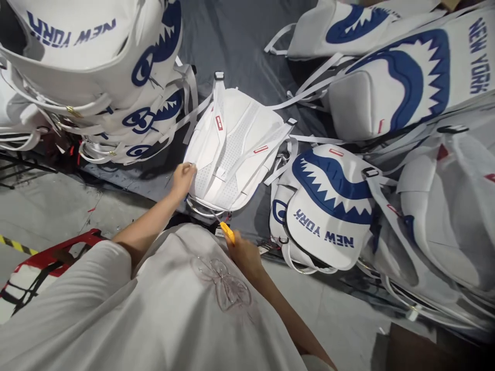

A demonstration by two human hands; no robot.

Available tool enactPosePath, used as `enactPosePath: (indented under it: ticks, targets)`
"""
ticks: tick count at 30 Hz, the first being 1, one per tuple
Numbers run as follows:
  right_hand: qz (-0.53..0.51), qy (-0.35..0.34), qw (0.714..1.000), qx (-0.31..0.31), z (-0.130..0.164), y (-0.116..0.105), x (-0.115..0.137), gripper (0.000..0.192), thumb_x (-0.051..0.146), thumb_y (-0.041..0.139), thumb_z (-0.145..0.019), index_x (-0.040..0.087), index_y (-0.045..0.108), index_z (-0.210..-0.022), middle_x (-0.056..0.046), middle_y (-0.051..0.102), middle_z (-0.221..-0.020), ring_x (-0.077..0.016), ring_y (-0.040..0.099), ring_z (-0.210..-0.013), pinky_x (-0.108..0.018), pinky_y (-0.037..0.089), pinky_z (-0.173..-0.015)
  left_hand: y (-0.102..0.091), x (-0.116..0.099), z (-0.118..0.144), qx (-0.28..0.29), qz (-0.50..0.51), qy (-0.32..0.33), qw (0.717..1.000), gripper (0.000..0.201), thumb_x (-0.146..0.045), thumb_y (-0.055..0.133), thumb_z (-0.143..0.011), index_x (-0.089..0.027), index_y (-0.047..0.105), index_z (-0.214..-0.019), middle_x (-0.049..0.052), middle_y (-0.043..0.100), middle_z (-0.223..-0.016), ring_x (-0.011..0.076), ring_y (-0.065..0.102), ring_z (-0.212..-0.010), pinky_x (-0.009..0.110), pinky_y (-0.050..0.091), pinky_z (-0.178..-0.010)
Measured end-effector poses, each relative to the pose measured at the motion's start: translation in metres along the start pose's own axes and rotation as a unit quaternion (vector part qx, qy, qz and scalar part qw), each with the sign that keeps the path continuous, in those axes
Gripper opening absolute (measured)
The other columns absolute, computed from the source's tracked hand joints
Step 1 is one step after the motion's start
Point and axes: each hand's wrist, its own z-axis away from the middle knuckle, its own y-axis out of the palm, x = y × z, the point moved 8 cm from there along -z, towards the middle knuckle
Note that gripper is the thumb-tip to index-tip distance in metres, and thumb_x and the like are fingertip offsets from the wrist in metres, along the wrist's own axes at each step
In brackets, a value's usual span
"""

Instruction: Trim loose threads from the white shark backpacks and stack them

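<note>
The white backpack (232,149) lies straps-up on the grey sheet (240,46), long axis running away from the person — its printed front hidden. The left hand (182,178) pinches its near-left edge; the right hand (243,255) grips a yellow cutter (227,232), blade unclear. A neighbouring shark-mouth backpack (328,206) reads "NEW YORK".

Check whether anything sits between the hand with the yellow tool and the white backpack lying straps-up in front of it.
Nothing visible does. The right hand holds the yellow tool just below the white backpack's lower edge, with only a short open gap. The left hand already touches the backpack's left side.
</note>
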Motion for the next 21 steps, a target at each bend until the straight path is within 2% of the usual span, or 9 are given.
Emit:
enactPosePath:
  ticks: [1, 2, 3, 5, 7, 10, 13, 18, 21]
  targets:
    - [0.004, 0.007, 1.0, -0.005, -0.004, 0.001, 0.0, 0.03, 0.042, 0.041, -0.106, 0.019, 0.059, -0.112, -0.008, 0.072, -0.081, -0.0246, 0.072, -0.076, -0.027, 0.039, -0.058, -0.017, -0.009, 0.015, -0.038, -0.076, 0.085, 0.993, 0.02, -0.033, 0.07, -0.087, -0.023, 0.063, -0.102, 0.004, 0.068, -0.107, 0.0216, 0.058, -0.118, 0.03, 0.042, -0.107]
    - [0.003, 0.013, 1.0, -0.008, -0.006, 0.003, -0.001, 0.03, 0.042, 0.04, -0.106, 0.018, 0.058, -0.113, -0.008, 0.072, -0.081, -0.0245, 0.072, -0.076, -0.027, 0.04, -0.058, -0.027, -0.014, 0.031, -0.04, -0.158, 0.162, 0.973, 0.016, -0.033, 0.067, -0.088, -0.023, 0.064, -0.1, 0.006, 0.067, -0.109, 0.0224, 0.057, -0.118, 0.033, 0.041, -0.109]
    - [-0.002, 0.017, 1.0, -0.008, -0.007, 0.006, -0.003, 0.03, 0.041, 0.04, -0.106, 0.018, 0.058, -0.113, -0.008, 0.072, -0.081, -0.0243, 0.073, -0.077, -0.027, 0.041, -0.059, -0.028, -0.012, 0.048, -0.004, -0.239, 0.215, 0.947, 0.014, -0.034, 0.064, -0.09, -0.023, 0.065, -0.099, 0.008, 0.066, -0.111, 0.0239, 0.057, -0.118, 0.036, 0.04, -0.11]
    - [-0.015, 0.023, 1.0, -0.002, -0.004, 0.014, -0.008, 0.03, 0.039, 0.038, -0.107, 0.018, 0.057, -0.114, -0.007, 0.073, -0.081, -0.0238, 0.073, -0.078, -0.027, 0.041, -0.059, -0.019, 0.014, 0.074, 0.135, -0.364, 0.25, 0.887, 0.019, -0.032, 0.058, -0.092, -0.022, 0.068, -0.105, 0.011, 0.064, -0.121, 0.027, 0.054, -0.123, 0.042, 0.037, -0.114]
    - [-0.022, 0.026, 0.999, 0.001, -0.002, 0.02, -0.011, 0.03, 0.038, 0.038, -0.107, 0.017, 0.058, -0.115, -0.008, 0.073, -0.082, -0.0239, 0.073, -0.079, -0.027, 0.041, -0.06, -0.012, 0.042, 0.09, 0.218, -0.445, 0.267, 0.827, 0.036, -0.027, 0.053, -0.093, -0.019, 0.062, -0.126, 0.014, 0.056, -0.137, 0.0295, 0.045, -0.135, 0.047, 0.033, -0.118]
    - [-0.015, 0.028, 0.999, -0.004, -0.003, 0.022, -0.012, 0.031, 0.039, 0.038, -0.107, 0.018, 0.058, -0.116, -0.008, 0.074, -0.083, -0.0251, 0.073, -0.081, -0.028, 0.041, -0.06, -0.008, 0.066, 0.09, 0.214, -0.531, 0.273, 0.773, 0.056, -0.023, 0.048, -0.093, -0.011, 0.042, -0.147, 0.019, 0.042, -0.151, 0.0329, 0.035, -0.141, 0.051, 0.034, -0.117]
    - [-0.006, 0.03, 1.0, -0.006, -0.005, 0.022, -0.011, 0.032, 0.039, 0.038, -0.107, 0.018, 0.059, -0.118, -0.008, 0.074, -0.084, -0.0254, 0.073, -0.081, -0.028, 0.04, -0.059, 0.0, 0.075, 0.075, 0.19, -0.604, 0.252, 0.732, 0.058, -0.021, 0.049, -0.091, -0.009, 0.041, -0.147, 0.023, 0.042, -0.148, 0.0362, 0.044, -0.132, 0.051, 0.043, -0.108]
    - [-0.009, 0.032, 0.999, -0.013, -0.006, 0.021, -0.013, 0.032, 0.039, 0.039, -0.107, 0.017, 0.059, -0.119, -0.006, 0.074, -0.083, -0.0225, 0.073, -0.078, -0.026, 0.038, -0.057, 0.007, 0.076, 0.048, 0.192, -0.675, 0.156, 0.695, 0.042, -0.031, 0.067, -0.08, -0.016, 0.065, -0.119, 0.018, 0.054, -0.127, 0.0347, 0.056, -0.112, 0.046, 0.05, -0.094]
    - [-0.006, 0.039, 0.999, -0.006, -0.007, 0.017, -0.013, 0.033, 0.04, 0.039, -0.107, 0.017, 0.059, -0.117, -0.006, 0.074, -0.082, -0.0225, 0.073, -0.077, -0.026, 0.038, -0.056, 0.012, 0.069, 0.057, 0.229, -0.655, 0.184, 0.697, 0.036, -0.031, 0.067, -0.08, -0.02, 0.069, -0.114, 0.015, 0.054, -0.122, 0.032, 0.055, -0.112, 0.043, 0.051, -0.094]
